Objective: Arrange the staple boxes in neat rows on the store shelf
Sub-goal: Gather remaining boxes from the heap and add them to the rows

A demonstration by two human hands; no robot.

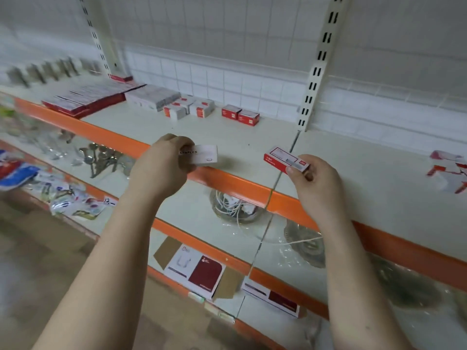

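Over the shelf's [227, 132] front edge, your left hand [164, 165] fingers pinch a white staple box [203, 154]; right hand [316, 180] fingers pinch a red staple box [280, 159].

Grey items [43, 72], far left of the shelf [227, 137]: motion-blurred, kind not readable.
Red-and-white packs [448, 170], right edge: smeared, cut off by frame.
White box [202, 154]: left end hidden under left hand [161, 168].
Red box [283, 159]: small print illegible; near corner covered by right hand [316, 180].
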